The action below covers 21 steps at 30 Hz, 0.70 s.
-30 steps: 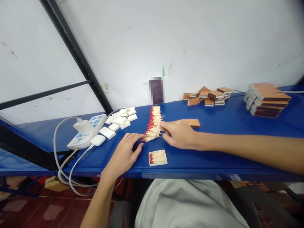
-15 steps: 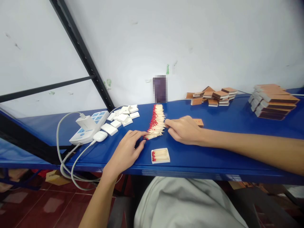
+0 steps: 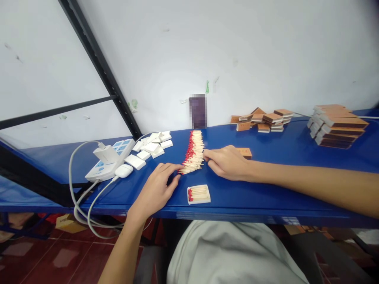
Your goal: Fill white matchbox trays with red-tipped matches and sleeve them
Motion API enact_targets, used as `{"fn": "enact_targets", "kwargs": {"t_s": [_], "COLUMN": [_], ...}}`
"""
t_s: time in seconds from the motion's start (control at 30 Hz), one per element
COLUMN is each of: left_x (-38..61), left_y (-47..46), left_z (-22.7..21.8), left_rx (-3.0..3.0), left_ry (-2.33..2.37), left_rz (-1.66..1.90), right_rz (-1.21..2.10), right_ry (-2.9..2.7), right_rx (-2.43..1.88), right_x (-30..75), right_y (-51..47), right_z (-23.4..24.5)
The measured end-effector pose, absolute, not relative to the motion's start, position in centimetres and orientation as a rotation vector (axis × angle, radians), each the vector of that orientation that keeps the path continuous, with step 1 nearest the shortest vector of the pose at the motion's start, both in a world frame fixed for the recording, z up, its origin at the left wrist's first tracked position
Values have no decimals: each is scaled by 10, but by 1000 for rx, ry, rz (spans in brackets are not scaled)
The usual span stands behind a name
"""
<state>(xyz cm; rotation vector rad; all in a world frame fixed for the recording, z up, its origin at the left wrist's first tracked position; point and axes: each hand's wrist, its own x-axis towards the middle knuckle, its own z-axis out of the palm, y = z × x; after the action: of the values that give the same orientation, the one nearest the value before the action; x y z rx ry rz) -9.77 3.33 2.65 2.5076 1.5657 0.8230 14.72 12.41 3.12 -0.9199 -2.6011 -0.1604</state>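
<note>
Match pile (image 3: pixel 194 152), mid-frame, long axis up-frame, sits between left hand (image 3: pixel 156 188), thumb-index spread, and right hand (image 3: pixel 227 162), curled, can't tell if pinching.

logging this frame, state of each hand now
Left hand: open, at the near end of the match pile.
Right hand: curled beside the pile; any grip cannot be told.

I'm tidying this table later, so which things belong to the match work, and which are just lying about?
Likely part of the job:
loose matches between left hand and right hand
white tray holding matches
white tray-like pieces
orange-brown matchboxes

Likely just lying about:
power strip
white charger
small white case
</note>
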Motion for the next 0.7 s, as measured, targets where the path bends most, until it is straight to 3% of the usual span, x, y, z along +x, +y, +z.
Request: {"fn": "enact_targets", "kwargs": {"t_s": [0.23,0.47,0.7], "left_x": [-98,-98,-98], "left_y": [33,33,34], "left_z": [27,27,28], "left_rx": [2501,2504,2523], "left_ry": [1566,1566,1560], "left_rz": [822,821,793], "right_rz": [-55,-34,-375], "right_ry": [-2694,-2629,-2713], "right_rx": [-560,-523,-371], "right_x": [149,150,149], "right_y": [128,129,129], "right_z": [27,25,24]}}
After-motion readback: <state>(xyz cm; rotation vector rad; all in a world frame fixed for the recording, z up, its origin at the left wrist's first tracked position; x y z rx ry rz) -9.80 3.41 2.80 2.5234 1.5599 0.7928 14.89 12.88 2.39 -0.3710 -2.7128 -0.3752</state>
